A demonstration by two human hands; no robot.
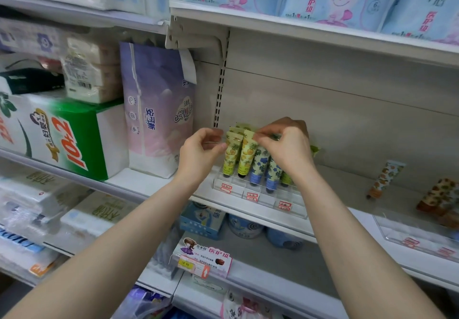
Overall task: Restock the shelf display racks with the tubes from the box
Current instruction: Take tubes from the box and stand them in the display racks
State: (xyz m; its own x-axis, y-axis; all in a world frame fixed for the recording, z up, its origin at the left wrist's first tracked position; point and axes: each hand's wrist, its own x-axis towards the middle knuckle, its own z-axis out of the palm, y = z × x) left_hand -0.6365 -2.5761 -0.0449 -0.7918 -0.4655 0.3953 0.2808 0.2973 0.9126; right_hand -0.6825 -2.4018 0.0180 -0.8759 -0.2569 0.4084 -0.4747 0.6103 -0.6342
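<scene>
At the near shelf (347,189) edge, the clear rack (267,203) holds tubes cap-down, so they stay upright. The left hand (202,151) grip pinches the outer yellow tube (231,153). The right hand (285,146) grip pinches the top of the next yellow tube (246,156), probably to seat it.

yellow pineapple tubes (244,154) | blue floral tubes (259,167) | caps down in clear rack (263,198)

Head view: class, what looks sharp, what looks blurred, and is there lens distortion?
Head view: yellow pineapple tubes, left hand and right hand fairly sharp; orange tube far right and lower-left packs blurred; upper shelf edge slants, suggesting wide-angle distortion.
</scene>
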